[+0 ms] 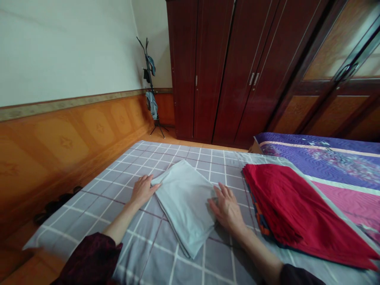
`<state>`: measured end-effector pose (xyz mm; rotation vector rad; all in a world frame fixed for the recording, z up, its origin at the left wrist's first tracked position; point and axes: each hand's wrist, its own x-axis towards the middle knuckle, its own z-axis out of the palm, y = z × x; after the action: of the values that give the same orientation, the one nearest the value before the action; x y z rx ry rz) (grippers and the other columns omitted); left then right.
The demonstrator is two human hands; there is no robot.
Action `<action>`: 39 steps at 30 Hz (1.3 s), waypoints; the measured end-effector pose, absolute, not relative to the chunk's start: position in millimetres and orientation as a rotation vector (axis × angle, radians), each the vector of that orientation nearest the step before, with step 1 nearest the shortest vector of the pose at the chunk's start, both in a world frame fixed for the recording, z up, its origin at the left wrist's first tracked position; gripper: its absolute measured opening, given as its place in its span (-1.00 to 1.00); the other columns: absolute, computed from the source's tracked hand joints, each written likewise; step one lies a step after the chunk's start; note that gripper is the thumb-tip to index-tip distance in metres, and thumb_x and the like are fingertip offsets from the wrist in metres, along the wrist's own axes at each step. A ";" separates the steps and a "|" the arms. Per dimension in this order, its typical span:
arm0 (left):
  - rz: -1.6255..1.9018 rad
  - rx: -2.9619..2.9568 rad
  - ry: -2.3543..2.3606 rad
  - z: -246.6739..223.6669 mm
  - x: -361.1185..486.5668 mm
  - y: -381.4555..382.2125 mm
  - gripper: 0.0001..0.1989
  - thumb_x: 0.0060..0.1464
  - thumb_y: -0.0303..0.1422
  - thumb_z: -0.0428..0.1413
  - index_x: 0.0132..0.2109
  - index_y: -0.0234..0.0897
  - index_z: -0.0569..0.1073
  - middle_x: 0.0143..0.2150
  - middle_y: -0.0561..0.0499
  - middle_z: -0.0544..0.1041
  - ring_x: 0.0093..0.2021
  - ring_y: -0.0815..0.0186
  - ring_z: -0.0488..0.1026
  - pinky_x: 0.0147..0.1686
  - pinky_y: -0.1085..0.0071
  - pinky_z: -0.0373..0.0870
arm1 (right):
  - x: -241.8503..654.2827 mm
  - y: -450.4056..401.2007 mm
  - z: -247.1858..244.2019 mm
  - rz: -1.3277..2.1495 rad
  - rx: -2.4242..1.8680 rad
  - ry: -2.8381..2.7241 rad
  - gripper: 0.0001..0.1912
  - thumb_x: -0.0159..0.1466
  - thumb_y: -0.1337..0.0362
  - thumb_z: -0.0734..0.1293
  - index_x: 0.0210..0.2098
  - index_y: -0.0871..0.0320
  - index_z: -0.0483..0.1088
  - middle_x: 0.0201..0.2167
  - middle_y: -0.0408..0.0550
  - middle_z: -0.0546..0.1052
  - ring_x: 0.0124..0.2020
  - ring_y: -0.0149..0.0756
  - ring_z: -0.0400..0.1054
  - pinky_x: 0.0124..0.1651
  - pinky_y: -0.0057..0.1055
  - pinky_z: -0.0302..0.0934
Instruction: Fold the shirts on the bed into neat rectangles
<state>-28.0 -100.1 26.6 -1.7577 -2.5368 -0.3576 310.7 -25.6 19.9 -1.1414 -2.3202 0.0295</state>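
Note:
A pale grey-white cloth (185,206), folded in layers, lies flat on the grey checked bedsheet (118,190). At its left corner is my left hand (143,190), with the thumb over the cloth's edge and the other fingers beside the corner. My right hand (228,208) rests at the cloth's right edge, fingers spread, thumb and fingertips touching the fabric. Right of that hand, folded red cloth (285,202) lies on top of darker fabric with an orange pattern.
Beyond the bed stand a dark red wardrobe (219,71) and a coat rack (151,83) with clothes hanging on it. A purple and pink quilt (341,166) covers the surface at right. Dark objects (56,204) lie on the floor at left.

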 end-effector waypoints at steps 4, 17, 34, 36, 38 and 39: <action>-0.450 -1.742 -2.618 28.5 -30.2 -99.1 -0.70 0.06 -0.17 0.09 -0.15 -0.30 0.46 -0.21 -0.14 0.51 -0.12 0.10 0.42 -0.12 0.31 0.25 | 330.4 -2.2 16.2 0.177 -1.361 -2.248 -0.62 0.16 0.13 0.29 -0.13 0.27 0.45 -0.01 0.23 0.40 0.06 0.07 0.21 0.09 -0.08 0.14; -1.181 -1.801 -2.708 13.3 -45.2 -87.2 -0.63 -0.01 -0.49 -0.03 0.00 -0.33 0.32 -0.14 -0.03 0.54 -0.23 0.31 0.51 -0.24 0.45 0.39 | 324.0 -4.8 28.9 0.767 -1.398 -1.988 -0.62 0.12 0.05 0.16 -0.36 0.19 0.45 -0.53 -0.06 0.52 -0.49 -0.24 0.40 -0.42 -0.39 0.19; -0.678 -2.088 -2.653 51.1 -26.2 -10.3 -0.69 0.04 -0.15 0.07 -0.12 -0.19 0.47 -0.08 -0.07 0.51 -0.03 0.14 0.44 -0.05 0.34 0.28 | 332.4 9.1 37.3 1.187 -1.426 -1.986 -0.54 0.08 0.02 0.23 -0.26 0.23 0.55 -0.43 -0.04 0.58 -0.32 -0.06 0.46 -0.32 -0.37 0.22; -0.595 -2.099 -2.639 49.6 -15.8 13.7 -0.68 0.05 -0.13 0.07 -0.12 -0.20 0.46 -0.08 -0.09 0.51 -0.02 0.12 0.43 -0.06 0.34 0.27 | 332.1 5.6 39.7 1.130 -1.479 -2.040 -0.59 0.10 0.03 0.21 -0.37 0.22 0.53 -0.53 -0.07 0.53 -0.40 -0.12 0.43 -0.39 -0.40 0.14; -0.519 -2.083 -2.649 46.0 -5.9 31.6 -0.68 0.03 -0.14 0.07 -0.15 -0.24 0.45 -0.12 -0.14 0.52 -0.05 0.07 0.44 -0.09 0.29 0.28 | 331.5 1.0 41.8 1.034 -1.529 -2.060 -0.62 0.12 0.05 0.19 -0.50 0.21 0.48 -0.62 -0.11 0.45 -0.48 -0.20 0.38 -0.45 -0.43 0.05; -0.486 -2.077 -2.657 44.3 -1.8 37.7 -0.69 0.01 -0.15 0.07 -0.17 -0.25 0.44 -0.15 -0.15 0.53 -0.07 0.04 0.45 -0.11 0.28 0.29 | 331.1 -1.3 42.8 0.984 -1.547 -2.053 -0.63 0.12 0.06 0.18 -0.55 0.20 0.44 -0.65 -0.12 0.40 -0.51 -0.24 0.35 -0.47 -0.44 0.01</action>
<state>-1.8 37.7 44.3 -2.0771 -2.6569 -0.4864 331.1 -1.3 42.8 -1.5466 -2.0526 0.9839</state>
